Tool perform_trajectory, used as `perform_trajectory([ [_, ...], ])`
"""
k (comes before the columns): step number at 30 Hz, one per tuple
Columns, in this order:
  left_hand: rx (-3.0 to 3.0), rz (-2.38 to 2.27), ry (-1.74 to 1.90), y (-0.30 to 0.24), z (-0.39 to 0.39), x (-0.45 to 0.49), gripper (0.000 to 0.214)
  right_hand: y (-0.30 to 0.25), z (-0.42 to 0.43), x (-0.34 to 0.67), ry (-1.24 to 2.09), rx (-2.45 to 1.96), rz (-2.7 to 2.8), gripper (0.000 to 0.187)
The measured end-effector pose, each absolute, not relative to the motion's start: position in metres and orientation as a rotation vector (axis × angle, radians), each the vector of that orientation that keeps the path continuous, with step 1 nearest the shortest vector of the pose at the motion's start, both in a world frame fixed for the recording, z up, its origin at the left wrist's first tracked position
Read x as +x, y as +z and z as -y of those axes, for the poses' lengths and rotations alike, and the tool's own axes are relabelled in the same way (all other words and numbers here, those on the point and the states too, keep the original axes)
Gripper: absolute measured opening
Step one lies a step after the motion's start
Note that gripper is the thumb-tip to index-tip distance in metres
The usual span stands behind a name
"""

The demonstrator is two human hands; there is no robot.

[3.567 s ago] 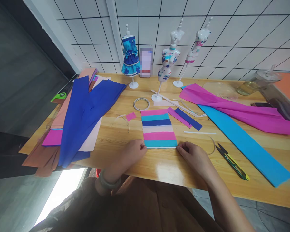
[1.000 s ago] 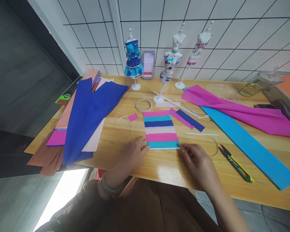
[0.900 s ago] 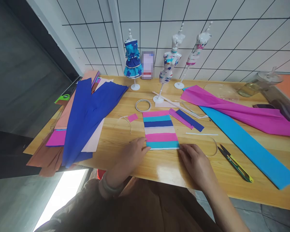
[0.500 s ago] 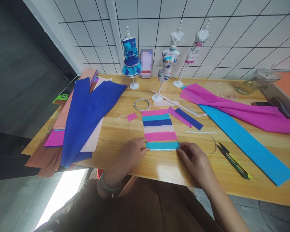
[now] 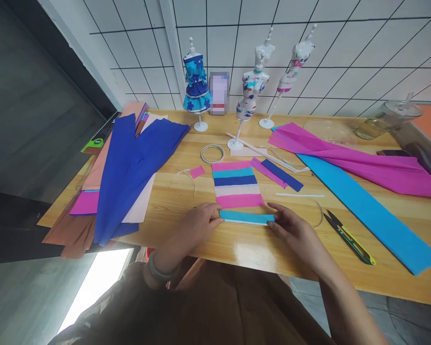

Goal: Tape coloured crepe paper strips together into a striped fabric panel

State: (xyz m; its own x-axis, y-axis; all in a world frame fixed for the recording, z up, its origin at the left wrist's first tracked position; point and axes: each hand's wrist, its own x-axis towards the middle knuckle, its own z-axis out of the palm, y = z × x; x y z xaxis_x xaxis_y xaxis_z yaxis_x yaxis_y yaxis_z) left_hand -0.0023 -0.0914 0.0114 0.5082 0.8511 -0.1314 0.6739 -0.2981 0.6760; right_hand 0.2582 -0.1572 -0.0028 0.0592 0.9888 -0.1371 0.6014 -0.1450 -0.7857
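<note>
A turquoise paper strip (image 5: 246, 217) with a white band along its near edge lies across the table in front of me. My left hand (image 5: 203, 223) is closed, thumb and fingertips pinching the strip's left end. At the other end, my right hand (image 5: 292, 227) has its thumb and forefinger apart, the thumb touching the strip's near corner. Just beyond lies a striped paper panel (image 5: 236, 181) in pink, turquoise, dark blue and pale bands; a narrow gap separates it from the strip. Purple (image 5: 271, 173) and dark blue strips (image 5: 283, 176) lie to its right.
Behind the panel are a tape roll (image 5: 212, 154) and small dress forms, one wearing a blue dress (image 5: 196, 84). A utility knife (image 5: 350, 238) lies right, near turquoise (image 5: 373, 215) and magenta paper (image 5: 359, 160). Dark blue paper (image 5: 129, 167) covers other sheets at left.
My right thumb and forefinger have parted and slid slightly right, uncovering more of the turquoise strip's end. My left hand keeps its pinch. The view has shifted slightly.
</note>
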Motion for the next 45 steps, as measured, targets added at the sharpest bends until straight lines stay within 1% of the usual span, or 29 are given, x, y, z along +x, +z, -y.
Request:
perform_trajectory([
  [3, 2.073, -1.255, 0.39, 0.01, 0.087, 0.001, 0.031, 0.006, 0.158, 0.261, 0.965, -1.785, 1.652, 0.049],
  [6, 2.157, -1.146, 0.444, 0.014, 0.084, 0.009, 0.042, 0.018, 0.158, 0.261, 0.978, -1.742, 1.753, 0.047],
  [10, 2.079, -0.881, 0.326, 0.025, 0.085, 0.022, 0.049, 0.033, 0.158, 0.26, 0.959, -1.703, 1.825, 0.045],
  [12, 1.949, -0.783, 0.242, 0.029, 0.087, 0.028, 0.044, 0.038, 0.158, 0.26, 0.944, -1.696, 1.798, 0.044],
  [14, 1.823, -0.724, 0.185, 0.031, 0.089, 0.033, 0.033, 0.04, 0.157, 0.26, 0.943, -1.672, 1.711, 0.043],
  [16, 1.683, -0.699, 0.177, 0.029, 0.09, 0.039, 0.023, 0.039, 0.156, 0.262, 0.938, -1.621, 1.57, 0.044],
  [18, 1.51, -0.706, 0.221, 0.027, 0.092, 0.045, 0.019, 0.034, 0.156, 0.263, 0.911, -1.579, 1.408, 0.045],
  [20, 1.321, -0.736, 0.296, 0.023, 0.093, 0.051, 0.019, 0.028, 0.158, 0.262, 0.889, -1.564, 1.263, 0.044],
  [23, 1.054, -0.781, 0.453, 0.018, 0.096, 0.06, 0.026, 0.021, 0.167, 0.252, 0.966, -1.534, 1.14, 0.041],
  [25, 0.91, -0.797, 0.555, 0.014, 0.099, 0.065, 0.03, 0.018, 0.176, 0.241, 1.045, -1.491, 1.122, 0.041],
  [28, 0.759, -0.786, 0.638, 0.009, 0.103, 0.072, 0.031, 0.015, 0.186, 0.226, 1.11, -1.443, 1.141, 0.043],
  [31, 0.703, -0.767, 0.651, 0.007, 0.107, 0.075, 0.031, 0.013, 0.192, 0.221, 1.065, -1.492, 1.168, 0.043],
  [35, 0.705, -0.747, 0.622, 0.008, 0.108, 0.073, 0.03, 0.014, 0.194, 0.23, 0.963, -1.58, 1.176, 0.035],
  [39, 0.702, -0.74, 0.659, 0.008, 0.103, 0.068, 0.033, 0.018, 0.198, 0.245, 0.969, -1.628, 1.284, 0.029],
  [45, 0.692, -0.802, 0.709, 0.011, 0.097, 0.06, 0.028, 0.016, 0.205, 0.264, 0.937, -1.707, 1.445, 0.027],
])
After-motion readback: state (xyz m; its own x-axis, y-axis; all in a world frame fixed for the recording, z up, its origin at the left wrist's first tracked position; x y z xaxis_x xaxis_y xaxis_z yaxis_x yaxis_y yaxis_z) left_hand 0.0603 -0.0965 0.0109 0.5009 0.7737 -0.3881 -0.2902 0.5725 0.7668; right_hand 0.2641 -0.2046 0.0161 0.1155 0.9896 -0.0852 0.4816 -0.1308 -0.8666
